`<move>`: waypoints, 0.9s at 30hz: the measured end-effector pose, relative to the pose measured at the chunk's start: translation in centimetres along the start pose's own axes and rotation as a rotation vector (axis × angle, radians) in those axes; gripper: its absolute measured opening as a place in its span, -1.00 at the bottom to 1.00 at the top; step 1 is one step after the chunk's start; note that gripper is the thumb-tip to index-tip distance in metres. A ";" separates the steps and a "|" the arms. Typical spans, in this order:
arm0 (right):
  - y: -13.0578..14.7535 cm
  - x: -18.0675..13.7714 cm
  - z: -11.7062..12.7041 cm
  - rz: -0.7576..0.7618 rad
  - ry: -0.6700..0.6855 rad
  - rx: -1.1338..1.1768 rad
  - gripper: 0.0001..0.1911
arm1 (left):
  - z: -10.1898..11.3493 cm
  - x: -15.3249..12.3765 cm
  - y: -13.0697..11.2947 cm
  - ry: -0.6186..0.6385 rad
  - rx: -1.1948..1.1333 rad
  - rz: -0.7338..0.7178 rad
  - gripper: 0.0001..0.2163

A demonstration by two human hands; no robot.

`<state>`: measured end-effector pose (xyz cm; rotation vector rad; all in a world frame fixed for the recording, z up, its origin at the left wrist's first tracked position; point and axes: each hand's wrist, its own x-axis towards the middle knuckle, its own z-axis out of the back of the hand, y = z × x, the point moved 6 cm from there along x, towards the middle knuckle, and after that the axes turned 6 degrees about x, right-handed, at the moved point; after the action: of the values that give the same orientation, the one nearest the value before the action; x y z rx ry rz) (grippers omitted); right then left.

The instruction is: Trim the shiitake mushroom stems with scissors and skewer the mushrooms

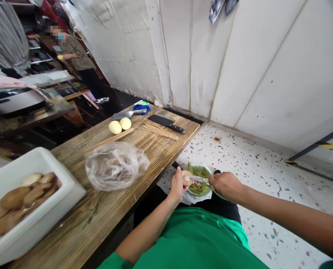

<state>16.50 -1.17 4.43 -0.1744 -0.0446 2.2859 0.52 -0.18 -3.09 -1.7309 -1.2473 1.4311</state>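
My left hand (177, 185) is closed around a pale brown mushroom (186, 178), held over a green bin. In my right hand (225, 185) is a pair of scissors (200, 179), its fingers wrapped round the handles. The metal blades point left and reach the mushroom; whether they have cut into it I cannot make out. Beneath both hands stands the green bin (201, 192) with a pale liner, holding green scraps and small bits. Several brown mushrooms (29, 196) lie in a white tub (53, 186) at the left of the wooden table.
On the table (99, 220) are a clear plastic bag (116, 166), two peeled potatoes (120, 126), thin wooden skewers (158, 129), a black cleaver (166, 122) and another knife (128, 113) beside a blue cloth (141, 109). A person (77, 56) stands at the far left. A white wall (205, 56) rises ahead.
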 end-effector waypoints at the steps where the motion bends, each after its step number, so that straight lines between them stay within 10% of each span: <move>1: -0.3 0.1 -0.2 0.008 0.005 -0.018 -0.81 | -0.1 0.2 0.3 0.029 -0.032 0.041 -0.41; 12: -3.3 -4.3 -2.9 -0.338 -0.345 0.398 -0.63 | -0.3 1.0 -1.8 0.293 -0.472 0.005 -0.81; 18: 0.7 -5.1 -5.7 -0.457 -0.352 0.603 -0.60 | -0.9 0.3 -2.0 0.338 -0.473 -0.077 -0.62; 27: 1.3 -3.8 -3.1 -0.416 -0.333 0.338 -0.56 | -1.4 0.1 -2.0 0.242 -0.431 -0.158 -0.39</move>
<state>18.47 -4.98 1.62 0.3610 0.1223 1.8514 1.31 0.93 -1.07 -1.9574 -1.5957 0.8730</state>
